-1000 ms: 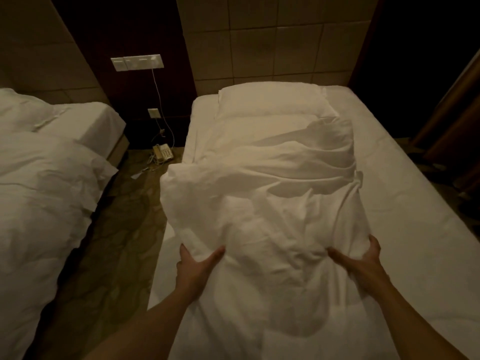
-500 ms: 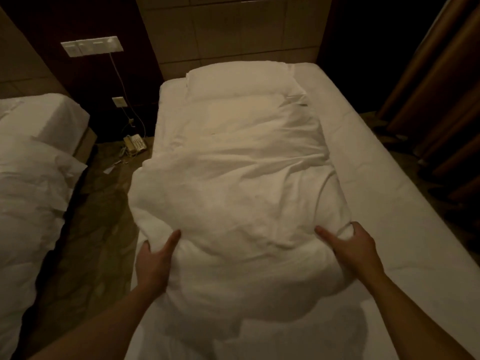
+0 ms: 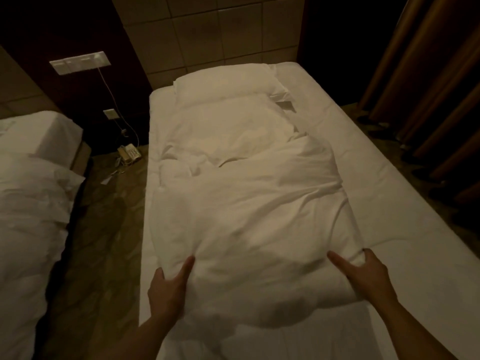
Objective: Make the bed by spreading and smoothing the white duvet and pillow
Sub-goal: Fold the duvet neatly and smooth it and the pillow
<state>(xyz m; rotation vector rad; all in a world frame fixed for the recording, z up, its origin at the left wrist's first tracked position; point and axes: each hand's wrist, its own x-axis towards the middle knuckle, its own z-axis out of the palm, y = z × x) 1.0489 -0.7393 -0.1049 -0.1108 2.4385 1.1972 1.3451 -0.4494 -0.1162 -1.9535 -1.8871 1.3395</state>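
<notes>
Dim room, warm light. White duvet (image 3: 246, 203) lies bunched lengthwise down the left-centre of the bed (image 3: 389, 203), wrinkled and folded on itself; bare sheet shows along the right side and at the near end. Pillow (image 3: 226, 83) at the head of the bed against the tiled wall (image 3: 207, 35), with the duvet's far end touching it.

Left hand (image 3: 166, 289) at the duvet's near-left corner: thumb on top, fingers tucked under the fabric, grip clenched on the duvet. Right hand (image 3: 363, 275) at the near-right corner: thumb stretched across the top, fingers curled round the edge, likewise grasping the duvet.

Surroundings: second bed (image 3: 31, 203) with rumpled white bedding to the left, across a strip of patterned floor (image 3: 104, 229). Telephone (image 3: 129, 153) on the floor near the wall, cable (image 3: 109, 92) running up to a switch panel (image 3: 80, 62). Small scraps of litter just beside the telephone. Curtain (image 3: 428, 74) hangs to the right of the bed.
</notes>
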